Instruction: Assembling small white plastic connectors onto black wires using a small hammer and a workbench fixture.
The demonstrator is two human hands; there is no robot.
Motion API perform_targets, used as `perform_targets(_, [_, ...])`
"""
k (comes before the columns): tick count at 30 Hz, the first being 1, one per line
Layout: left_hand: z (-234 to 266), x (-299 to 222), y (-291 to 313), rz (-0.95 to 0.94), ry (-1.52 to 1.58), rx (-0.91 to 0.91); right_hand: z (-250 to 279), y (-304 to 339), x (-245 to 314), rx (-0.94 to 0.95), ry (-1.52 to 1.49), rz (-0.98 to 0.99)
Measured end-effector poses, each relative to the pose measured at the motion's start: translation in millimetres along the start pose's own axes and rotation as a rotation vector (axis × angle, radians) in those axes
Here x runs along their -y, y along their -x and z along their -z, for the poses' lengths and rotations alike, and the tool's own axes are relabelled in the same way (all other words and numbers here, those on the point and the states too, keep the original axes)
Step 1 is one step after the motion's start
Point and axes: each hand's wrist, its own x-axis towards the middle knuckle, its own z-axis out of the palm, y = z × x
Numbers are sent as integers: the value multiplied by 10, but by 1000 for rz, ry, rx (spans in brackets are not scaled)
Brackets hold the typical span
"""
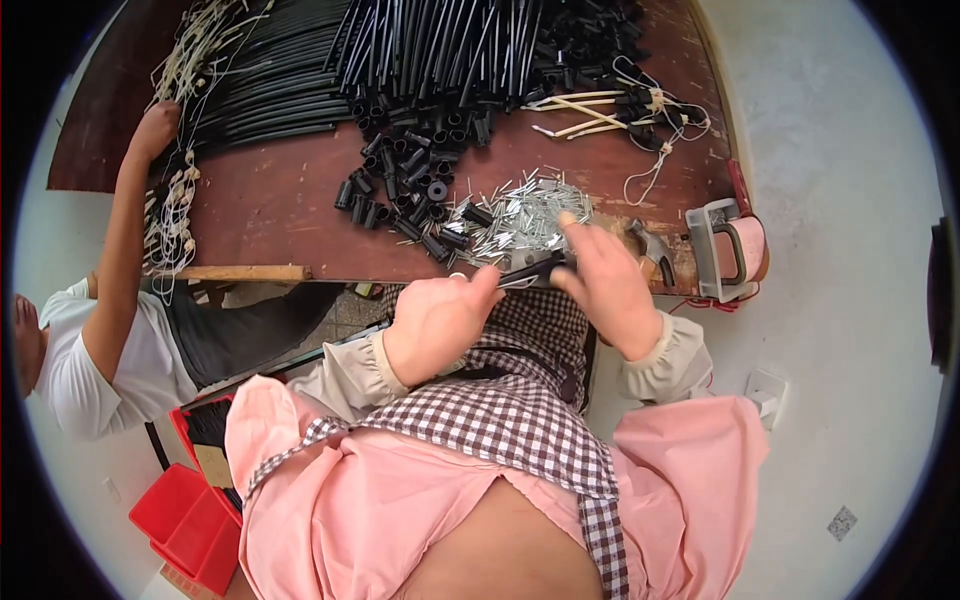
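At the table's front edge, a slim black piece with a silvery edge spans the gap between my hands. My left hand is closed, its fingertips pinching the piece's left end. My right hand curls around the other end, with the thumb below and a forefinger raised over the metal pins. Just beyond my fingers lies a loose heap of small silvery metal pins. Short black plastic sleeves are piled left of the pins and behind them. My fingers partly hide the piece, so its exact kind is unclear.
Long black tubes fill the far side of the brown table. Cream-tipped cord pieces lie far right. A hammer and a clear plastic bin are at right. At left, a co-worker's arm reaches over white cords; red bins stand below.
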Motion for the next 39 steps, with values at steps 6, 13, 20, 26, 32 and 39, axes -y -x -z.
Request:
perform_targets(6, [-166,176,44,21,152,37,-249,975,-418,47,-2,-956])
perform_targets(13, [-109,307,-110,-91,96,89,-550,1153,-2,-285,-1080,-865])
perform_targets(20, [-7,250,-129,-126,66,91,143,901,226,-5,-353,-392])
perform_targets(26, [-24,266,-118,-106,68,43,233,871,-84,63,-517,-681])
perform_targets(32, [149,354,-211,103,569,453,57,924,-343,-118,-514,-903])
perform_targets(39, [-49,270,42,174,1444,417,-61,67,174,127,-1046,-121])
